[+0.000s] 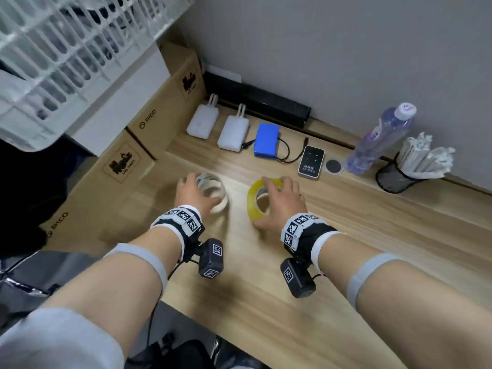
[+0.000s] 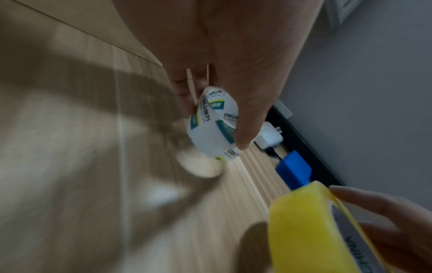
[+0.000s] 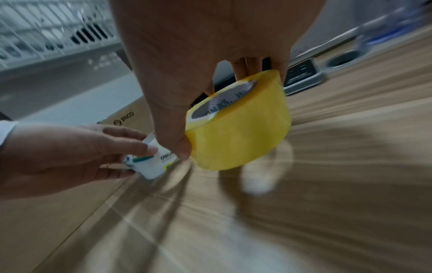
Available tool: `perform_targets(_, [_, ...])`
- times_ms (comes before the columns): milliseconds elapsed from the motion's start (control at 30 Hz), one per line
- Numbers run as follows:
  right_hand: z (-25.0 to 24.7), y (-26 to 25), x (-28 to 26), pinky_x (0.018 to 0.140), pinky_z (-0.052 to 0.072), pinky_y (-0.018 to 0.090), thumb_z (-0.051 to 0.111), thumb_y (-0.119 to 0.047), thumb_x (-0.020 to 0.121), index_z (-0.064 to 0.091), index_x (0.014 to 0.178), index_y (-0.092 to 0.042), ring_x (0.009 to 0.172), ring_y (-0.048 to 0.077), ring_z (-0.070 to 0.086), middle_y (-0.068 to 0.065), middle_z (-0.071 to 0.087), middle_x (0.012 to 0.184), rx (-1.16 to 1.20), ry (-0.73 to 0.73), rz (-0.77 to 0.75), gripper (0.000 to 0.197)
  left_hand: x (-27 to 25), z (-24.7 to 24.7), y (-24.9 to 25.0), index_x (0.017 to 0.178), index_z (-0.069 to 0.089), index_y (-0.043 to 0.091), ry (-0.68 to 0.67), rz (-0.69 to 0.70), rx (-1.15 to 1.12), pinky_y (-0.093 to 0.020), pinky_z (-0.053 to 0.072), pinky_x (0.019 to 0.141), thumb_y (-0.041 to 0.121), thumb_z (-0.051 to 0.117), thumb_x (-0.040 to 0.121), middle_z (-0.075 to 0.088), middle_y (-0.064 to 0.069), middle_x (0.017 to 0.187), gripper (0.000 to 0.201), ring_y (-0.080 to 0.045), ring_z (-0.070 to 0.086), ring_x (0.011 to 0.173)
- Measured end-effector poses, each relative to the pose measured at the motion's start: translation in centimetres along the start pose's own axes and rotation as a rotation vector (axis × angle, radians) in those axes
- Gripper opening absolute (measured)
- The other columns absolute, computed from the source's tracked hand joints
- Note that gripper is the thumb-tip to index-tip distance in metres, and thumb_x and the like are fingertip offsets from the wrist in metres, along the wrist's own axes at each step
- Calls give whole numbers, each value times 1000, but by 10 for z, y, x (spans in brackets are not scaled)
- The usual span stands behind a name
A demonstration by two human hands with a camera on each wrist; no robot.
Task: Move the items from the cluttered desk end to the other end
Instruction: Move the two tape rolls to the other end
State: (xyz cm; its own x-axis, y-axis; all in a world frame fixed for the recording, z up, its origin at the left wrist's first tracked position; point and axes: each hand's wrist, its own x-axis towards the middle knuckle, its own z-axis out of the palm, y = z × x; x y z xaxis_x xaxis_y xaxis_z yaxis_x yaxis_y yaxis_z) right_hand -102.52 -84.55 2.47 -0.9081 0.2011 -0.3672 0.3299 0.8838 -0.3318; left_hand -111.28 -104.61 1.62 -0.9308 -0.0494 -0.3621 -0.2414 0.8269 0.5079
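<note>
My left hand [image 1: 195, 194] grips a white tape roll [image 1: 216, 191] with green and yellow print, held just above the wooden desk [image 1: 346, 235]; the left wrist view shows the same roll [image 2: 210, 136] pinched between thumb and fingers. My right hand [image 1: 279, 202] grips a yellow tape roll [image 1: 253, 198] by its rim, thumb outside and fingers in the core. The right wrist view shows this yellow roll [image 3: 240, 127] lifted off the desk, with the white roll [image 3: 154, 162] to its left.
Along the wall lie two white power banks [image 1: 203, 121] [image 1: 233, 133], a blue battery pack [image 1: 267, 139], a small black device [image 1: 311, 161], a water bottle [image 1: 380, 137] and a mesh cup of paper sticks [image 1: 399, 177]. Cardboard boxes [image 1: 127, 161] and a white basket [image 1: 66, 54] stand at left.
</note>
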Motion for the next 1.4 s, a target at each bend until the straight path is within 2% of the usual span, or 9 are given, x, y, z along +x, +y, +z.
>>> perform_targets(100, [5, -32, 36, 104, 38, 50, 78, -54, 57, 19, 151, -33, 139, 33, 22, 12, 25, 148, -13, -13, -5, 113, 43, -10, -3, 140, 42, 21, 21, -21, -45, -31, 44, 95, 29, 83, 68, 47, -14, 133, 83, -32, 54, 117])
perform_targets(267, [15, -66, 86, 104, 37, 50, 78, -55, 60, 17, 152, -33, 141, 33, 20, 11, 21, 154, -33, -20, -20, 113, 102, -7, -16, 134, 49, 29, 31, 0, -75, -43, 50, 100, 57, 71, 44, 56, -8, 126, 97, -30, 57, 116])
perform_targets(400, [22, -80, 108, 107, 35, 48, 80, -52, 60, 18, 152, -34, 142, 34, 20, 10, 20, 156, -34, -8, -39, 112, 117, -16, -13, 140, 49, 22, 56, 4, -38, -40, 44, 105, 40, 84, 62, 51, -13, 134, 87, -32, 51, 125])
perform_targets(567, [31, -83, 119, 114, 29, 49, 81, -56, 62, 16, 153, -35, 150, 33, 10, 10, 11, 163, -36, -7, -61, 113, 124, -17, -20, 149, 40, 24, 76, 31, -49, -36, 30, 116, 24, 78, 76, 37, -11, 153, 82, -28, 28, 146])
perform_targets(700, [24, -75, 108, 119, 21, 48, 77, -58, 69, 11, 155, -34, 154, 31, 1, 7, 3, 167, 10, 8, -53, 111, 105, -14, -11, 155, 24, 32, 75, 27, -4, -33, 22, 118, 26, 72, 81, 19, -7, 162, 88, -24, 14, 151])
perform_targets(833, [7, -50, 77, 120, 23, 47, 71, -55, 76, 14, 156, -33, 154, 27, 4, 7, 8, 166, 134, 87, -10, 100, 69, -6, 21, 152, 33, 24, 122, 112, -41, -39, 31, 118, 22, 67, 78, 23, -9, 160, 82, -30, 25, 147])
perform_targets(1067, [-37, 54, -22, 117, 31, 47, 63, -50, 80, 24, 153, -29, 147, 28, 22, 9, 27, 158, 282, 203, 201, 85, -32, 44, 114, 143, 48, 22, -73, 324, -19, -42, 43, 106, 22, 62, 84, 38, -9, 149, 60, -33, 50, 127])
perform_targets(1267, [-58, 192, -176, 117, 27, 39, 65, -38, 84, 27, 154, -26, 145, 30, 25, 12, 31, 153, 441, 317, 425, 80, -178, 132, 190, 126, 63, 23, -271, 552, -24, -28, 40, 104, 15, 58, 88, 47, -10, 138, 39, -27, 55, 121])
perform_targets(1400, [-61, 287, -295, 114, 31, 37, 66, -37, 86, 32, 150, -23, 145, 27, 26, 9, 30, 153, 499, 433, 547, 74, -302, 205, 234, 122, 65, 22, -372, 658, -37, -23, 42, 83, 15, 59, 88, 53, -9, 131, 35, -19, 59, 95])
